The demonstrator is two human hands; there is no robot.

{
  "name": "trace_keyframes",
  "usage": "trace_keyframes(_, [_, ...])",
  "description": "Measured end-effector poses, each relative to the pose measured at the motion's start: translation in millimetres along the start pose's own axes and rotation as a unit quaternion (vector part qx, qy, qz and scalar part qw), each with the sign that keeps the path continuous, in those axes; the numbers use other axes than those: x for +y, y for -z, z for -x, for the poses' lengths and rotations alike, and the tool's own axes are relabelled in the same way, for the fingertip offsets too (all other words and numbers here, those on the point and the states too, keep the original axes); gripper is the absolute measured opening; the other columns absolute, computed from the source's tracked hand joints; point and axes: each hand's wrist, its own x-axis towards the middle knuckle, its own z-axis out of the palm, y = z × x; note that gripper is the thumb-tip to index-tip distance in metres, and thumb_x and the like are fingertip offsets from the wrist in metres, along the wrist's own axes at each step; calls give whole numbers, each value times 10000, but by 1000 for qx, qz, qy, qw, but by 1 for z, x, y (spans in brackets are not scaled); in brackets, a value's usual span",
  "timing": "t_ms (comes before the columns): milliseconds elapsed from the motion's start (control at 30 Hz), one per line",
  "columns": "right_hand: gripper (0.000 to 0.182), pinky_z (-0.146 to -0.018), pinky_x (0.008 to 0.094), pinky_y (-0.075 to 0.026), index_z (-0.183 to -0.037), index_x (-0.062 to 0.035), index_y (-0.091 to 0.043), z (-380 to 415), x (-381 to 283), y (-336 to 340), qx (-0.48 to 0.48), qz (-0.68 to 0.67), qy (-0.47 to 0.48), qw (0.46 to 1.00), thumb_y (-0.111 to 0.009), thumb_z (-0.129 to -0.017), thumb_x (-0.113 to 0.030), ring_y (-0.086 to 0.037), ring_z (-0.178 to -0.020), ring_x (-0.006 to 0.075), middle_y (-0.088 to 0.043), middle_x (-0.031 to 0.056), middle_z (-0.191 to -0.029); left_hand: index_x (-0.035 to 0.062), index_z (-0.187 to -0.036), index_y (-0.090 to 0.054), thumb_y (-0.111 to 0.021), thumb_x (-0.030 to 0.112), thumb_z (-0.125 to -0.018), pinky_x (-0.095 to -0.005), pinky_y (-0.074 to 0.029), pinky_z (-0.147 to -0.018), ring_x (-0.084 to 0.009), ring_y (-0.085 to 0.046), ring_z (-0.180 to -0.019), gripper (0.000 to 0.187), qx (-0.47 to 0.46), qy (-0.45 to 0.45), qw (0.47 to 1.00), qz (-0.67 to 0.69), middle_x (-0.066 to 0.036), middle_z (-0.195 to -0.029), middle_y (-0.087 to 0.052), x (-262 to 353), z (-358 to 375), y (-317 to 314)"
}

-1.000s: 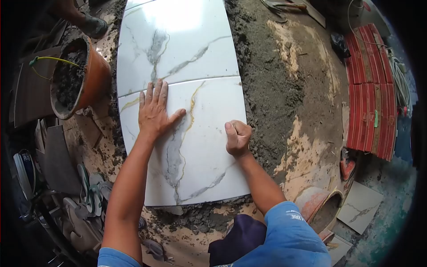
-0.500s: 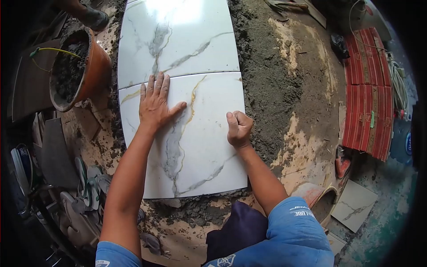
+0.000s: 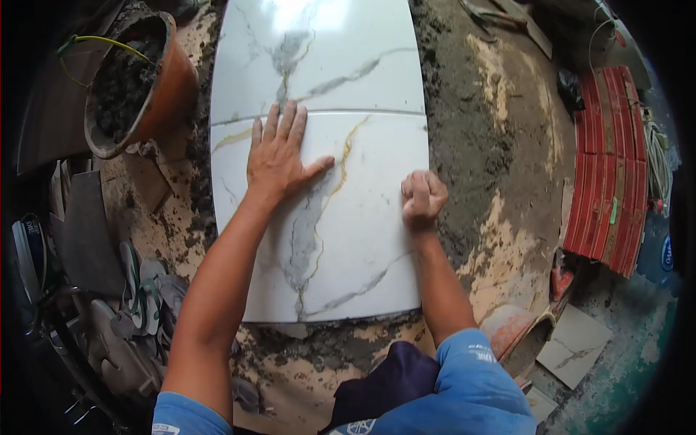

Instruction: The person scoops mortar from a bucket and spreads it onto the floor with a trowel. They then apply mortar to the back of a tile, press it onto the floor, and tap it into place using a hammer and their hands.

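My left hand (image 3: pixel 279 158) lies flat on a white marble-look floor tile (image 3: pixel 370 239) with grey and gold veins. Its fingers are spread, their tips at the seam with a second, matching tile (image 3: pixel 348 43) beyond. A closed fist, my right hand (image 3: pixel 424 197) is at the near tile's right edge, with nothing showing in it. Grey wet mortar (image 3: pixel 464 138) runs along the right side of both tiles and shows under the near edge.
An orange bucket (image 3: pixel 181 87) of mortar stands at the left. Sandals (image 3: pixel 138 286) and dark boards lie below it. Red tile boxes (image 3: pixel 609 167) are stacked at the right, near a loose tile piece (image 3: pixel 574 346) and a tipped, mortar-stained container (image 3: pixel 518 330).
The view has shifted, so the scene sits farther right. My right fist has turned and moved slightly toward the tile's right edge. My left hand stays in place on the tile.
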Motion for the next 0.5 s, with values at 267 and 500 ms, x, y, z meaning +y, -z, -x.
trace_keyframes(267, [369, -416, 252, -195, -604, -103, -298, 46, -128, -23, -152, -93, 235, 956, -502, -909, -148, -244, -446, 88, -310, -20, -533, 101, -1496, -279, -440, 775, -788, -481, -100, -1179, -291, -150, -1459, 991, 59, -14, 997, 50, -91, -1564, -236, -3, 5, -2])
trace_keyframes(500, [317, -444, 270, -201, -620, -51, -334, 74, -19, -19, -152, -13, 27, 988, -451, -914, -35, -259, -494, 92, -316, 3, -570, 92, -1484, -304, -415, 801, -775, -483, -116, -1173, -297, -181, -1446, 1009, 68, -5, 996, 59, -94, -1548, -276, -6, 5, -4])
